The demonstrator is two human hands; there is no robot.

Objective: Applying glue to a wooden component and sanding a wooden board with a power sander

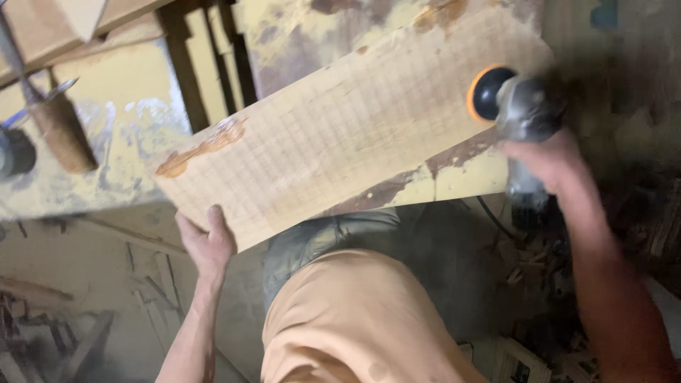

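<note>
A wide pale wooden plank [340,135] lies slanted across a paint-stained workbench [120,135], with an orange-brown patch near its left end. My left hand [206,241] grips the plank's near left corner from below, thumb on the edge. My right hand [546,159] holds a grey power sander [521,106] whose black disc with an orange rim [486,92] presses against the plank's right end. The tool is blurred.
A wooden-handled tool [60,128] and a dark round object [14,152] rest on the bench at left. Dark slats [206,64] stand behind the plank. Wood scraps and shavings [528,273] litter the floor at right; planks [42,326] lie at lower left.
</note>
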